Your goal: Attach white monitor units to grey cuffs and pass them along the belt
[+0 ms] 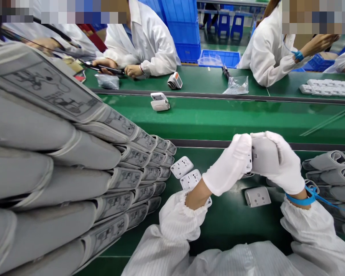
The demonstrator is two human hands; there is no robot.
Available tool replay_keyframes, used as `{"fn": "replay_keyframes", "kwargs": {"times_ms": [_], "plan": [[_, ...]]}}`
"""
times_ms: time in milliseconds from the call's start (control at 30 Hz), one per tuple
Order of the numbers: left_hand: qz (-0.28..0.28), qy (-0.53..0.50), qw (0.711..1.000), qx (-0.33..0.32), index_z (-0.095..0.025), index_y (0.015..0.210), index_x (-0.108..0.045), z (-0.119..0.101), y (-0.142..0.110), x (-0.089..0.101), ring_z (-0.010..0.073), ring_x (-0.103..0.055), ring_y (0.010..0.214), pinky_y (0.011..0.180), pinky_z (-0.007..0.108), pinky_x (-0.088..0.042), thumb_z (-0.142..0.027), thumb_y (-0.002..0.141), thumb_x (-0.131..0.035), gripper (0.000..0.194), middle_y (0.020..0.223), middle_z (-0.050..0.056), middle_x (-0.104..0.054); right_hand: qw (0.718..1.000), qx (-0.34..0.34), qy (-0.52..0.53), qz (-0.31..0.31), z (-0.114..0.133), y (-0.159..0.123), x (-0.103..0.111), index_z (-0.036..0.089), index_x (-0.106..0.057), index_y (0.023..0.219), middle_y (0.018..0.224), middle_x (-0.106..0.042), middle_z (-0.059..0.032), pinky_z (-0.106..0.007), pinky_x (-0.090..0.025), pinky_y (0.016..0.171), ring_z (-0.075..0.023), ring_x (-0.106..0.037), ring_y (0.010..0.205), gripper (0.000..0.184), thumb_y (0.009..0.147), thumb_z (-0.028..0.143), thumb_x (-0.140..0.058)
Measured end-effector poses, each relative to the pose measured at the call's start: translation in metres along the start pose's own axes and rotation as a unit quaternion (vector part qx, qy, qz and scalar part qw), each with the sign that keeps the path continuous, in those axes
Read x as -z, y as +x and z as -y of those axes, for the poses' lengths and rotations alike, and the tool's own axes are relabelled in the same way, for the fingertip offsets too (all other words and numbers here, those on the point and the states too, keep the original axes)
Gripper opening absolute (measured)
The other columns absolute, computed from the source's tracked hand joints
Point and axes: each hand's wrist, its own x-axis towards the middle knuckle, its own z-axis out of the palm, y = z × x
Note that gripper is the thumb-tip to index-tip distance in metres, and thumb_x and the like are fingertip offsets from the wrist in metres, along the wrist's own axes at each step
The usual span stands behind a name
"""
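Note:
Both of my hands wear white gloves and meet above the green bench. My right hand [287,165] is closed around a grey wrist cuff [266,155], its flat side facing me. Pressed against the cuff's left side, my left hand [232,161] is closed on a white plastic monitor housing [248,164], mostly hidden by the glove. Below my hands another grey cuff [258,197] lies on the bench. Two white monitor housings [182,167] rest left of my left hand, openings and small labels upward. A blue strap [303,199] circles my right wrist.
Stacked rolled grey cuffs [103,172] rise high on the left; more rolled cuffs [333,172] sit at the right. Beyond a dark rail, a green conveyor [204,119] carries a white monitor with cuff [160,102]. Co-workers in white coats [152,34] sit opposite.

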Motion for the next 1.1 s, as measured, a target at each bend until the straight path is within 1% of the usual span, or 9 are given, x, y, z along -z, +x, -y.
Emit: {"fn": "replay_keyframes", "kwargs": {"times_ms": [167,267,367,467,567,700,833,1000,1100], "plan": [[0.001,0.052,0.998,-0.028,-0.022,0.091,-0.052,0.002,-0.005,0.001,0.0078,-0.037,0.057,0.051,0.021,-0.034,-0.085,0.077,-0.066,0.066,0.069,-0.005,-0.042,0.999,-0.005,-0.046,0.02,0.012,0.0,0.001,0.032,-0.05,0.157,0.148,-0.064,-0.0027,-0.052,-0.057,0.115,-0.0349,-0.066,0.133,0.082,0.083,0.031,-0.087],[0.029,0.077,0.996,-0.033,-0.023,0.119,-0.059,0.01,0.002,0.01,0.0096,-0.046,0.057,0.056,0.023,-0.043,-0.076,0.083,-0.068,0.065,0.073,-0.004,-0.052,0.995,-0.037,-0.091,0.025,0.013,-0.002,-0.001,0.028,-0.052,0.155,0.15,-0.063,-0.0043,-0.053,-0.054,0.118,-0.0359,-0.064,0.135,0.078,0.084,0.031,-0.083],[0.054,0.148,0.985,-0.068,-0.029,0.16,-0.033,0.015,0.01,0.019,0.0188,-0.068,0.084,0.075,0.03,-0.056,-0.057,0.078,-0.084,0.101,0.108,0.005,-0.069,0.99,-0.073,-0.123,0.015,0.013,-0.002,-0.002,0.025,-0.052,0.155,0.153,-0.06,-0.0055,-0.049,-0.053,0.119,-0.0347,-0.064,0.136,0.077,0.084,0.029,-0.08],[0.082,0.267,0.951,-0.135,-0.029,0.17,0.004,0.016,0.014,0.022,0.036,-0.053,0.141,0.112,0.045,-0.05,-0.042,0.07,-0.094,0.141,0.16,0.017,-0.046,0.984,-0.075,-0.161,-0.007,0.015,-0.001,0.0,0.023,-0.054,0.153,0.151,-0.062,-0.0068,-0.044,-0.055,0.117,-0.033,-0.067,0.131,0.073,0.085,0.03,-0.076],[0.113,0.323,0.912,-0.225,-0.029,0.171,0.008,0.018,0.016,0.021,0.0379,-0.026,0.161,0.128,0.049,-0.034,-0.039,0.081,-0.087,0.131,0.176,0.016,-0.018,0.976,-0.045,-0.21,-0.038,0.022,0.0,0.006,0.02,-0.058,0.15,0.145,-0.066,-0.0074,-0.044,-0.059,0.113,-0.0338,-0.07,0.128,0.067,0.085,0.03,-0.072],[0.127,0.296,0.901,-0.291,-0.033,0.171,-0.002,0.027,0.018,0.016,0.0348,-0.033,0.158,0.128,0.047,-0.036,-0.037,0.086,-0.084,0.118,0.175,0.013,-0.024,0.974,-0.02,-0.219,-0.06,0.028,-0.002,0.013,0.02,-0.058,0.15,0.147,-0.065,-0.0065,-0.044,-0.06,0.111,-0.0353,-0.068,0.129,0.07,0.083,0.032,-0.074],[0.104,0.272,0.906,-0.306,-0.032,0.171,-0.004,0.033,0.017,0.012,0.0334,-0.042,0.153,0.126,0.045,-0.039,-0.033,0.086,-0.084,0.116,0.169,0.013,-0.036,0.973,0.001,-0.219,-0.067,0.03,-0.003,0.012,0.023,-0.058,0.15,0.145,-0.067,-0.0045,-0.041,-0.061,0.109,-0.0327,-0.07,0.127,0.07,0.082,0.032,-0.073],[0.103,0.327,0.896,-0.284,-0.032,0.171,0.005,0.028,0.01,0.016,0.0356,-0.032,0.159,0.127,0.046,-0.039,-0.025,0.087,-0.081,0.12,0.178,0.011,-0.015,0.967,-0.005,-0.246,-0.061,0.037,-0.005,0.007,0.023,-0.057,0.15,0.146,-0.066,-0.0063,-0.043,-0.062,0.108,-0.0333,-0.07,0.128,0.069,0.082,0.028,-0.071],[0.098,0.366,0.886,-0.267,-0.029,0.171,0.007,0.023,0.005,0.019,0.0373,-0.03,0.16,0.125,0.048,-0.041,-0.024,0.089,-0.076,0.116,0.177,0.013,-0.019,0.967,-0.012,-0.246,-0.063,0.039,-0.006,0.008,0.025,-0.056,0.151,0.147,-0.065,-0.0075,-0.045,-0.062,0.107,-0.0346,-0.069,0.128,0.071,0.083,0.029,-0.071]]}}
